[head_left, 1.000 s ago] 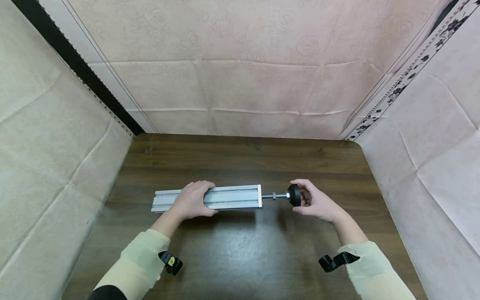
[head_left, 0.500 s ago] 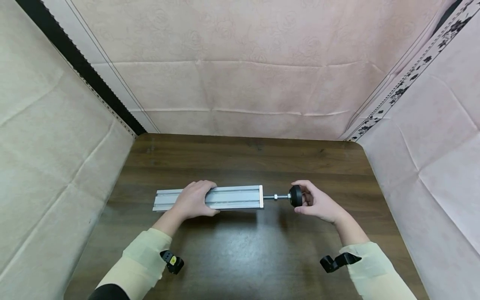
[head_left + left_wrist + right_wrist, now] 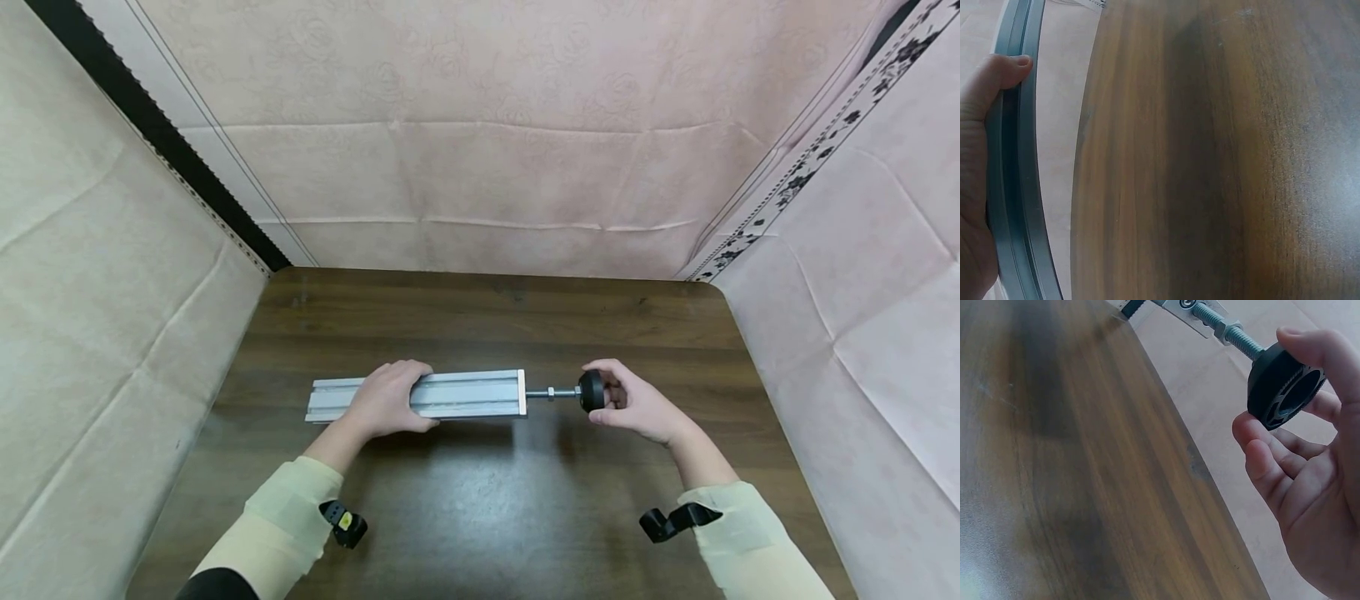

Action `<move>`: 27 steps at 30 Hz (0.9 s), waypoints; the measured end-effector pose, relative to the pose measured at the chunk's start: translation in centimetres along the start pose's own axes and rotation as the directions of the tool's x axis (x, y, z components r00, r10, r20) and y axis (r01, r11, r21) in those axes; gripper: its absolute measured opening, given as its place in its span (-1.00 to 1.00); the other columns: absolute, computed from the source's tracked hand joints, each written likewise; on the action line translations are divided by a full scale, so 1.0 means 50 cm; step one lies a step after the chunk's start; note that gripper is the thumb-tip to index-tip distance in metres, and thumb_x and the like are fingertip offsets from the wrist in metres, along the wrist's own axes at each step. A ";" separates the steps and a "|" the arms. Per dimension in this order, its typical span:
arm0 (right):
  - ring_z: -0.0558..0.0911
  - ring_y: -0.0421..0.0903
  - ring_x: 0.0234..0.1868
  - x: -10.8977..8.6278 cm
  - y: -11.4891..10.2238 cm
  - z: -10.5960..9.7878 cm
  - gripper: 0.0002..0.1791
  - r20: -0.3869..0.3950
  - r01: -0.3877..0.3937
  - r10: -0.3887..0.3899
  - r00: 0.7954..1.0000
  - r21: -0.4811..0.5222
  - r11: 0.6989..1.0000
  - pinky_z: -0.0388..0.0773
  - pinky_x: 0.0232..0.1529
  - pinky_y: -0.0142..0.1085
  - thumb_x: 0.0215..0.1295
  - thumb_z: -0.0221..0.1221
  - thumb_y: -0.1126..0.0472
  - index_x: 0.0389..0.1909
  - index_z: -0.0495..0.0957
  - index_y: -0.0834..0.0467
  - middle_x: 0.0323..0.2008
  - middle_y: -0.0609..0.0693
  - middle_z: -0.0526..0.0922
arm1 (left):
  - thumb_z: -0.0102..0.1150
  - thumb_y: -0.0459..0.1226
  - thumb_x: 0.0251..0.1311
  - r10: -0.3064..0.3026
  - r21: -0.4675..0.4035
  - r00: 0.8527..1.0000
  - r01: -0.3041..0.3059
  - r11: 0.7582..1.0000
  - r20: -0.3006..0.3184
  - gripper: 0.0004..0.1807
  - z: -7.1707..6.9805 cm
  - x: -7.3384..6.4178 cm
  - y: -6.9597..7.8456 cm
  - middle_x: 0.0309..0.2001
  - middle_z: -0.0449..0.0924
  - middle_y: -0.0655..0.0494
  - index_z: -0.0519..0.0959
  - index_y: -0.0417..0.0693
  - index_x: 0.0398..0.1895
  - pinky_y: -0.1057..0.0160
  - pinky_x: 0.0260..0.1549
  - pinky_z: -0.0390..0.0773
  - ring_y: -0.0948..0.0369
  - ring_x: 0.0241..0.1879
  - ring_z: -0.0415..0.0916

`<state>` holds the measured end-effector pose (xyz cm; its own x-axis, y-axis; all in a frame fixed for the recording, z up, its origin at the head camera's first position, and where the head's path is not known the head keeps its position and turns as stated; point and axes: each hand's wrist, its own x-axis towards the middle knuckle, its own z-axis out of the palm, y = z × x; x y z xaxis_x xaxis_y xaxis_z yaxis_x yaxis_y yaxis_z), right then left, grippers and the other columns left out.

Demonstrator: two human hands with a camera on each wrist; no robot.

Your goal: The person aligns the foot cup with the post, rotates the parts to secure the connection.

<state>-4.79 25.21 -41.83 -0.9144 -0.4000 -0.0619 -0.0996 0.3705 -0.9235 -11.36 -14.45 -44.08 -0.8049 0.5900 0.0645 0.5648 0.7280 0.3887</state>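
A silver aluminium profile (image 3: 472, 394) with grooved sides is held level above the table, its shadow below it. My left hand (image 3: 384, 402) grips it left of its middle, the thumb on the near side and the fingers over the far side. From the pale end plate (image 3: 522, 393) at its right end sticks out a threaded rod (image 3: 536, 394) carrying a hex nut (image 3: 1230, 331). At the rod's tip sits a round black levelling foot (image 3: 1272, 381), hollow underneath. My right hand (image 3: 630, 402) pinches this foot's rim between thumb and fingers.
Below lies a dark wooden table (image 3: 480, 517) with rounded far corners. Pale patterned cloth (image 3: 480, 183) hangs behind it and along both sides. Black wrist cameras (image 3: 348, 527) are strapped over the pale sleeves (image 3: 281, 521).
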 end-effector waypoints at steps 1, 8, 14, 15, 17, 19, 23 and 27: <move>0.49 0.09 -0.24 0.000 0.000 0.000 -0.33 -0.001 0.001 -0.001 1.000 0.002 1.000 0.54 -0.31 -0.24 0.09 0.30 0.35 0.21 0.23 0.14 -0.12 0.21 0.39 | 0.38 0.13 -0.28 0.000 -0.002 1.000 0.000 1.000 -0.001 -0.24 0.000 0.000 0.000 -0.03 0.54 0.08 0.49 -0.09 0.01 0.05 -0.03 0.41 0.14 -0.05 0.45; 0.49 0.10 -0.24 0.001 0.003 0.000 -0.33 -0.004 0.016 -0.015 1.000 0.026 1.000 0.54 -0.34 -0.25 0.09 0.27 0.39 0.21 0.22 0.12 -0.09 0.20 0.37 | 0.37 0.12 -0.29 -0.013 -0.005 1.000 0.013 1.000 -0.004 -0.26 0.001 0.002 0.001 -0.09 0.55 0.11 0.49 -0.08 0.00 0.09 -0.13 0.47 0.16 -0.15 0.48; 0.48 0.08 -0.25 0.001 0.000 0.000 -0.35 -0.006 0.019 -0.019 1.000 0.020 1.000 0.53 -0.34 -0.25 0.09 0.27 0.38 0.20 0.23 0.11 -0.08 0.21 0.37 | 0.36 0.14 -0.28 -0.033 -0.004 0.999 0.033 0.999 0.004 -0.26 0.002 0.001 0.002 -0.13 0.57 0.14 0.49 -0.05 0.00 0.11 -0.19 0.48 0.18 -0.22 0.48; 0.49 0.07 -0.26 0.001 -0.001 0.000 -0.35 -0.007 0.021 -0.021 1.000 0.020 1.000 0.53 -0.34 -0.25 0.09 0.27 0.38 0.20 0.23 0.11 -0.08 0.20 0.37 | 0.36 0.14 -0.28 -0.035 -0.005 0.999 0.035 0.999 0.004 -0.26 0.001 0.001 0.003 -0.13 0.57 0.14 0.48 -0.05 0.00 0.11 -0.19 0.48 0.18 -0.22 0.48; 0.49 0.04 -0.26 0.001 -0.002 0.000 -0.34 -0.009 0.027 -0.026 1.000 0.021 0.999 0.53 -0.34 -0.25 0.09 0.27 0.40 0.20 0.22 0.13 -0.08 0.19 0.37 | 0.36 0.14 -0.29 -0.039 -0.005 0.999 0.039 0.999 0.004 -0.25 0.000 0.000 0.004 -0.14 0.57 0.13 0.48 -0.06 0.01 0.11 -0.20 0.48 0.17 -0.23 0.48; 0.50 0.03 -0.27 0.002 -0.003 0.001 -0.33 -0.010 0.033 -0.032 0.999 0.024 0.999 0.53 -0.35 -0.25 0.08 0.26 0.43 0.21 0.21 0.16 -0.08 0.19 0.37 | 0.37 0.14 -0.29 -0.039 -0.004 0.999 0.039 0.999 0.005 -0.24 -0.002 0.000 0.004 -0.13 0.56 0.12 0.48 -0.07 0.01 0.10 -0.18 0.48 0.16 -0.21 0.48; 0.49 0.05 -0.27 0.003 -0.003 0.002 -0.35 -0.012 0.030 -0.030 0.999 0.016 0.999 0.52 -0.36 -0.25 0.10 0.24 0.43 0.21 0.22 0.18 -0.07 0.19 0.38 | 0.37 0.14 -0.29 -0.033 0.000 0.999 0.033 0.999 0.006 -0.23 -0.002 0.000 0.004 -0.10 0.56 0.09 0.48 -0.09 0.02 0.10 -0.13 0.47 0.14 -0.17 0.48; 0.48 0.09 -0.24 0.002 -0.003 0.001 -0.43 -0.017 0.010 -0.011 1.000 -0.004 1.000 0.53 -0.33 -0.26 0.15 0.24 0.36 0.18 0.26 0.17 -0.10 0.18 0.42 | 0.37 0.13 -0.29 -0.024 0.002 1.000 0.024 1.000 0.005 -0.23 -0.002 0.000 0.003 -0.09 0.56 0.08 0.48 -0.10 0.02 0.09 -0.11 0.45 0.13 -0.14 0.48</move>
<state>-4.82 25.05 -41.70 -0.9197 -0.3899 -0.0458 -0.1106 0.3692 -0.9227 -11.30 -14.36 -43.95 -0.8173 0.5740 0.0503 0.5456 0.7428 0.3880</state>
